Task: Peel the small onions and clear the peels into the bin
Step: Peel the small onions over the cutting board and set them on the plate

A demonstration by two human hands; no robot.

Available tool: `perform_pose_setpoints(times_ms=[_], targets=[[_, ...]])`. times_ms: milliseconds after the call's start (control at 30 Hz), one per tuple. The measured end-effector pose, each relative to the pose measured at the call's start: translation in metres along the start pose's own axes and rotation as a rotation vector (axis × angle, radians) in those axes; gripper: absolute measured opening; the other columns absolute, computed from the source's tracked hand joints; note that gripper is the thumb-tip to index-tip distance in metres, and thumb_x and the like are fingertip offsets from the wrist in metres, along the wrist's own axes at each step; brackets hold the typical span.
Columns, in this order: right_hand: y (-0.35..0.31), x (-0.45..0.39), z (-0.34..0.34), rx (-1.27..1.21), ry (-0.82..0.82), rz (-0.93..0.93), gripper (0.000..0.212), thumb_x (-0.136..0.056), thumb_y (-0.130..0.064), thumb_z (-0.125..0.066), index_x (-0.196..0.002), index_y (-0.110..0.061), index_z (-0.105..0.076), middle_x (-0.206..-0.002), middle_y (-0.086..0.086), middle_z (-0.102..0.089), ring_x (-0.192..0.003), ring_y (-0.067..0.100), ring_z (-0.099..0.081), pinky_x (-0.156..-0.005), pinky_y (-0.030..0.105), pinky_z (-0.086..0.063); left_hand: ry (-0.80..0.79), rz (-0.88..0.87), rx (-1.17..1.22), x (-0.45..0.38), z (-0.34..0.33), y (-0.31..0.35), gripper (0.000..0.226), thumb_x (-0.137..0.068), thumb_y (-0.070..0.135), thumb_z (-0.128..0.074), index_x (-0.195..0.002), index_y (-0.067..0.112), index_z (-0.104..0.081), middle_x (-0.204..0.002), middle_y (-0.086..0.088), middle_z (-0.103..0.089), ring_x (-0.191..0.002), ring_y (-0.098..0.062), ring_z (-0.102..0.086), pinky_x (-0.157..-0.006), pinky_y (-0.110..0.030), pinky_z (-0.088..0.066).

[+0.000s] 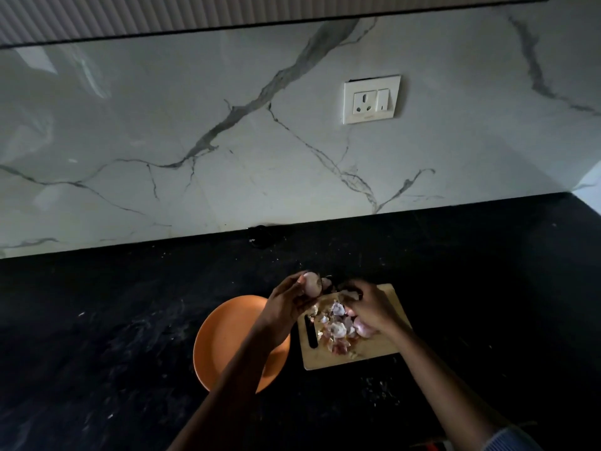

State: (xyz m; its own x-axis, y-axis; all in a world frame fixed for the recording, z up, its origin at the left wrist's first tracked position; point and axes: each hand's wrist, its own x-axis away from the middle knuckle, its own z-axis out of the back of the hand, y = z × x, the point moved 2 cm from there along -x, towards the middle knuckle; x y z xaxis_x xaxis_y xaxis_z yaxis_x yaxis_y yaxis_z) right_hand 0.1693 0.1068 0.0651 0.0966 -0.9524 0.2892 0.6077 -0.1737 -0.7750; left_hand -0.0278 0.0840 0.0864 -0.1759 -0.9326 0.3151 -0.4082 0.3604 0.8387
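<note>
Small pinkish onion (311,283): your left hand (286,304) is gripping it mid-peel; your right hand (369,309) is pinching papery peel scraps (338,328) piling on the wooden chopping board (374,348). Bin unseen, clearing pending.

Orange plate (224,333), pale wooden board (383,348), pinkish-white peels (336,328), black speckled counter (130,320), grey-veined white marble wall (227,141)

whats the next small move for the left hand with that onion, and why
Probably set the onion on the orange plate. The left hand holds it above the plate's far edge and it looks peeled; the plate's visible part is bare, while peels cover the board.
</note>
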Motion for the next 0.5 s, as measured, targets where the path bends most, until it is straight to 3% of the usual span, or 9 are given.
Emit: perform_pose_setpoints(times_ms=[67,133,267,367,500], targets=[[0.0,-0.002,-0.004,0.052,-0.034,0.071,0.039,-0.092,-0.029,-0.071,-0.129,-0.026,-0.061,-0.121,-0.012,-0.065,-0.105,0.009,-0.065,-0.071,0.015,-0.046,0.018,0.012,-0.031,-0.002,0.001,-0.003,0.027,-0.105,0.017,-0.042,-0.125,0.008,-0.058,-0.107,-0.005,-0.076,-0.1,-0.019,-0.072,-0.089,-0.032,-0.056],[-0.008,0.001,-0.003,-0.045,-0.027,0.131,0.042,-0.092,-0.03,-0.07,-0.132,-0.031,-0.058,-0.126,-0.015,-0.061,-0.111,0.006,-0.062,-0.078,0.015,-0.049,0.05,0.023,-0.054,-0.005,0.004,-0.006,0.025,-0.104,0.019,-0.044,-0.122,0.01,-0.06,-0.111,-0.008,-0.074,-0.101,-0.022,-0.07,-0.097,-0.04,-0.052],[-0.027,0.004,0.003,-0.127,-0.032,0.346,0.041,-0.09,-0.027,-0.074,-0.128,-0.039,-0.064,-0.123,-0.014,-0.066,-0.107,-0.005,-0.064,-0.084,0.016,-0.055,0.076,0.04,-0.098,-0.011,0.006,-0.009,0.023,-0.104,0.02,-0.046,-0.117,0.008,-0.062,-0.111,-0.016,-0.067,-0.1,-0.028,-0.065,-0.104,-0.051,-0.046],[-0.032,0.004,0.005,-0.063,0.028,0.441,0.035,-0.085,-0.018,-0.077,-0.117,-0.029,-0.071,-0.116,-0.014,-0.068,-0.106,-0.004,-0.065,-0.087,0.012,-0.052,0.045,0.024,-0.13,-0.012,-0.001,-0.006,0.025,-0.104,0.021,-0.045,-0.114,0.007,-0.063,-0.106,-0.014,-0.07,-0.095,-0.026,-0.068,-0.093,-0.044,-0.053],[-0.035,0.007,0.012,-0.086,0.144,0.427,0.016,-0.083,-0.02,-0.079,-0.098,-0.019,-0.075,-0.096,-0.013,-0.072,-0.081,-0.007,-0.067,-0.068,0.007,-0.048,0.016,0.005,-0.131,-0.014,-0.003,-0.004,0.029,-0.103,0.02,-0.048,-0.123,0.003,-0.06,-0.113,-0.016,-0.07,-0.1,-0.024,-0.07,-0.082,-0.03,-0.057]])
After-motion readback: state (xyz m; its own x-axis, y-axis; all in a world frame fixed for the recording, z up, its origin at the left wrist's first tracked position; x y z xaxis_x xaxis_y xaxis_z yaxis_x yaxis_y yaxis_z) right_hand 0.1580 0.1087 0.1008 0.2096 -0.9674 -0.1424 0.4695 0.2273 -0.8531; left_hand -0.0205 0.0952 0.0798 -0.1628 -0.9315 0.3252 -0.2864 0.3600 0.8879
